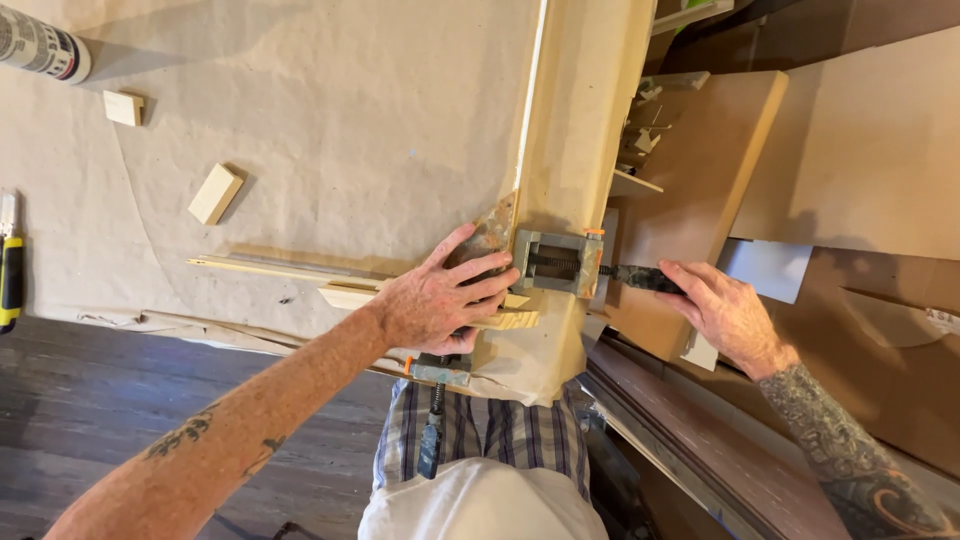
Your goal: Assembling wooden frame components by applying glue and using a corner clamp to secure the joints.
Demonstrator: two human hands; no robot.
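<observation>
At the near corner of the paper-covered counter [330, 130], a corner clamp [556, 262] grips thin wood strips [300, 272]. The left hand [440, 300] lies flat over the strips' joint beside the clamp, fingers [490, 285] spread and pressing down, closed round nothing. The right hand [728, 315], off the counter's edge, has its fingers curled around the clamp's dark screw handle [640, 278]. Farther along lie two small wood blocks [216, 193], and at the far-left corner a caulk tube [42, 45].
</observation>
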